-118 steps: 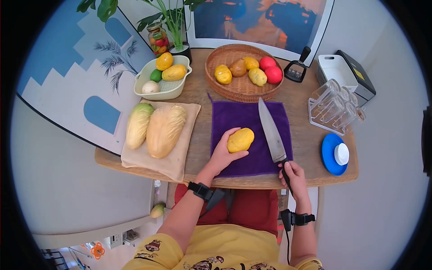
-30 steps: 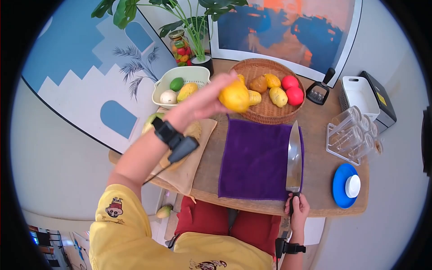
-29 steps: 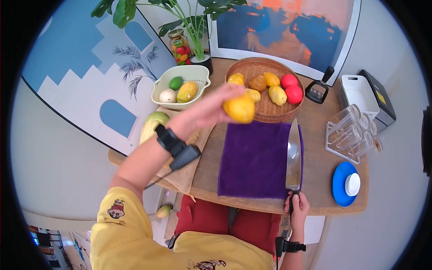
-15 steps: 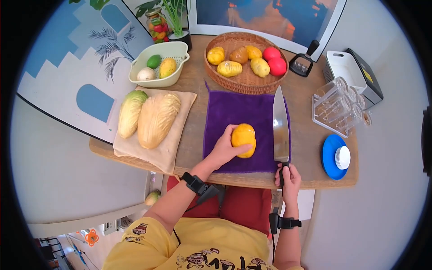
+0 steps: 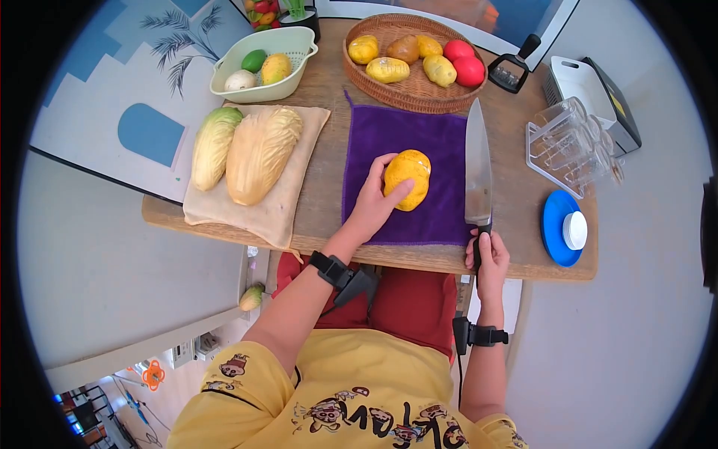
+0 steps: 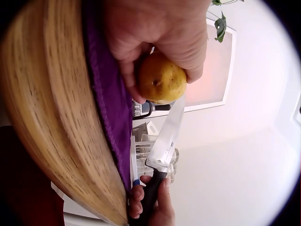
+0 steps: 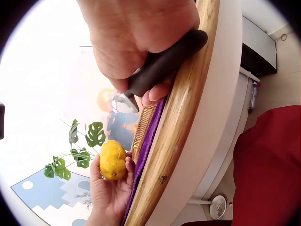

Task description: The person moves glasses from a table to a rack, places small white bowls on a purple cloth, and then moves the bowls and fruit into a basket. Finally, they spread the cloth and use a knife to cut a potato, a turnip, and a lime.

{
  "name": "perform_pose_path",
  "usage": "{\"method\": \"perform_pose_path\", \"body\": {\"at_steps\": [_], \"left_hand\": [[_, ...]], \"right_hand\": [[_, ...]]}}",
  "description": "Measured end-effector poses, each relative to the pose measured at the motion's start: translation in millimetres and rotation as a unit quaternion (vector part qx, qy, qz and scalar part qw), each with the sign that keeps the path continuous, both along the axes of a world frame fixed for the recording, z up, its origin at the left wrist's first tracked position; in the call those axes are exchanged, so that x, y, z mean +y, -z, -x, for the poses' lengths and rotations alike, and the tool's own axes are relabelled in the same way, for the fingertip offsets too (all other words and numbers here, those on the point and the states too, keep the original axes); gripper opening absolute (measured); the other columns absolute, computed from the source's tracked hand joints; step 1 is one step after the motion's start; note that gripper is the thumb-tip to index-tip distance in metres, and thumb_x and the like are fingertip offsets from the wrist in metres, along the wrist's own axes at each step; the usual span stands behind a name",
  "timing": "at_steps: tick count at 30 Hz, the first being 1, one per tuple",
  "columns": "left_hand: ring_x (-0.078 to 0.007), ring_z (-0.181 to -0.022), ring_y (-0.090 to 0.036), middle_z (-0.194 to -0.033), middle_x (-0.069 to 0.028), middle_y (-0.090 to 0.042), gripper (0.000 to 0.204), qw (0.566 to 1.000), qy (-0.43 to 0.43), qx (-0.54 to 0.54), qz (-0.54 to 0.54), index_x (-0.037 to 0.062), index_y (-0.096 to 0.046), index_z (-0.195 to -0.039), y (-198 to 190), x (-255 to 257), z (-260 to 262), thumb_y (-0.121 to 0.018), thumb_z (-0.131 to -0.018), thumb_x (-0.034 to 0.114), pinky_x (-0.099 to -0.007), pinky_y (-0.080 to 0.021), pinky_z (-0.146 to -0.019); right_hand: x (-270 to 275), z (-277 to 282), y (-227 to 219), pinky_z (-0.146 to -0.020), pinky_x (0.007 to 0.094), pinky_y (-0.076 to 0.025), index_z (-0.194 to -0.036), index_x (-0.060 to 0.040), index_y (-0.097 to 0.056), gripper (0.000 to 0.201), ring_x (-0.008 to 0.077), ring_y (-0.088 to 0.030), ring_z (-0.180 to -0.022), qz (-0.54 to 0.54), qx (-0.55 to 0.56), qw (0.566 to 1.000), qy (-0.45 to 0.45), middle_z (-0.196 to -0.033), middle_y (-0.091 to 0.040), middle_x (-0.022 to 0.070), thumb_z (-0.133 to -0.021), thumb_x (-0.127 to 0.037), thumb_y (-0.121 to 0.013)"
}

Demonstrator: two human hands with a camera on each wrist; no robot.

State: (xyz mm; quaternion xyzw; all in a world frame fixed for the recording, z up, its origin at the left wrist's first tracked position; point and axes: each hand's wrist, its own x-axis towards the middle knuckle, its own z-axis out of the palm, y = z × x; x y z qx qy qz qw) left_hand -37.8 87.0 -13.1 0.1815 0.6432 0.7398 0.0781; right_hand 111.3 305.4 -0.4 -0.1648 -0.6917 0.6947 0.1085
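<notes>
My left hand (image 5: 376, 196) grips a plump, lumpy yellow fruit (image 5: 408, 179) over the purple cloth (image 5: 441, 217). Its thumb lies across the near side. Small dark spots mark the fruit (image 6: 162, 80) in the left wrist view. The right hand (image 5: 490, 262) holds a large kitchen knife (image 5: 478, 168) by its black handle, at the table's front edge. Its broad blade points away from me along the cloth's right edge, apart from the fruit. In the right wrist view the fingers curl round the black handle (image 7: 160, 66), and most of the blade is hidden.
Behind the cloth stands a wicker basket (image 5: 396, 96) of yellow, brown and red produce. Left are a pale green colander (image 5: 280, 91) and two cabbages (image 5: 262, 157) on a beige cloth. Right are a glass rack (image 5: 553, 168), a blue plate (image 5: 557, 251) and a black-handled tool (image 5: 516, 63).
The left hand put an earlier yellow piece into the basket. It now holds another, gone from the colander, and has come back over the cloth. The knife swung toward the cloth's right edge.
</notes>
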Motion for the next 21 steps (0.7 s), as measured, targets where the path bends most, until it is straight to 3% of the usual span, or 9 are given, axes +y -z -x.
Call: {"method": "perform_pose_path", "body": {"at_steps": [1, 3, 4, 6, 13, 15, 16, 21], "left_hand": [[-0.0178, -0.115, -0.059, -0.128, -0.0099, -0.056, 0.053, 1.000, 0.001, 0.000, -0.001, 0.0053, -0.037, -0.143, -1.3, 0.4, -1.7, -0.065, -0.100, 0.021, -0.0325, -0.053, -0.094], [-0.0186, -0.107, -0.063, -0.127, -0.0090, -0.056, 0.050, 0.987, 0.035, -0.118, -0.099, 0.0078, -0.038, -0.146, -18.9, -0.5, -7.4, -0.060, -0.103, 0.024, -0.0319, -0.058, -0.079], [-0.0186, -0.107, -0.063, -0.127, -0.0090, -0.056, 0.050, 0.987, 0.034, -0.118, -0.099, 0.0078, -0.038, -0.146, -18.5, -0.8, -7.0, -0.060, -0.103, 0.024, -0.0319, -0.058, -0.079], [-0.0181, -0.096, -0.066, -0.124, -0.0102, -0.058, 0.051, 0.985, 0.042, -0.130, -0.103, 0.0109, -0.036, -0.149, -17.0, -1.4, -5.5, -0.057, -0.105, 0.026, -0.0297, -0.058, -0.066], [-0.0138, -0.085, -0.064, -0.114, -0.0097, -0.061, 0.042, 0.989, 0.048, -0.115, -0.081, 0.0104, -0.041, -0.140, -10.6, -2.5, -4.1, -0.056, -0.105, 0.028, -0.0248, -0.051, -0.058], [-0.0117, -0.083, -0.062, -0.111, -0.0081, -0.061, 0.039, 0.994, 0.049, -0.089, -0.027, 0.0101, -0.042, -0.136, -9.4, -2.0, -4.2, -0.059, -0.104, 0.027, -0.0235, -0.049, -0.057], [-0.0089, -0.081, -0.059, -0.113, -0.0073, -0.062, 0.045, 0.993, 0.056, -0.104, -0.027, 0.0095, -0.044, -0.135, -8.7, -2.0, -3.1, -0.067, -0.099, 0.025, -0.0214, -0.049, -0.057], [-0.0077, -0.082, -0.057, -0.116, -0.0060, -0.061, 0.052, 0.995, 0.074, -0.073, -0.008, 0.0101, -0.045, -0.139, -11.3, -2.4, -4.9, -0.071, -0.096, 0.025, -0.0210, -0.049, -0.060]], "right_hand": [[0.1, -0.1, -0.5, -0.054, 0.0226, -0.041, -0.109, -0.0015, -0.062, 0.026, 0.0067, -0.052, -0.059, -0.001, 0.000, 1.000, 0.001, -0.075, -0.060, 0.0014, -0.108, -0.026, -0.051], [-0.2, 0.3, -0.9, -0.054, 0.0223, -0.041, -0.108, -0.0016, -0.062, 0.026, 0.0065, -0.052, -0.059, -0.005, -0.004, 1.000, 0.002, -0.075, -0.059, 0.0012, -0.109, -0.025, -0.051], [-0.7, 0.4, -1.2, -0.054, 0.0223, -0.041, -0.108, -0.0016, -0.062, 0.026, 0.0065, -0.052, -0.059, -0.005, -0.004, 1.000, 0.001, -0.075, -0.059, 0.0012, -0.109, -0.025, -0.051], [-1.4, 0.1, -1.7, -0.053, 0.0221, -0.041, -0.109, -0.0015, -0.062, 0.027, 0.0064, -0.052, -0.059, -0.006, -0.006, 1.000, 0.004, -0.075, -0.060, 0.0010, -0.108, -0.026, -0.051], [0.1, -0.8, -2.3, -0.053, 0.0219, -0.041, -0.109, -0.0012, -0.063, 0.027, 0.0061, -0.052, -0.059, -0.009, -0.003, 1.000, -0.002, -0.076, -0.060, 0.0009, -0.108, -0.026, -0.052], [-0.4, -1.2, -7.7, -0.053, 0.0216, -0.040, -0.110, -0.0007, -0.064, 0.027, 0.0056, -0.051, -0.059, -0.018, -0.030, 0.999, 0.001, -0.076, -0.060, 0.0005, -0.107, -0.026, -0.054], [-1.3, -2.0, -7.6, -0.053, 0.0216, -0.040, -0.110, -0.0007, -0.064, 0.027, 0.0056, -0.051, -0.059, -0.018, -0.028, 0.999, 0.000, -0.076, -0.060, 0.0005, -0.107, -0.026, -0.054], [-13.4, -12.9, -19.5, -0.057, 0.0240, -0.043, -0.111, 0.0003, -0.067, 0.024, 0.0073, -0.053, -0.062, -0.107, -0.024, 0.993, 0.048, -0.077, -0.061, 0.0004, -0.102, -0.021, -0.064]]}}
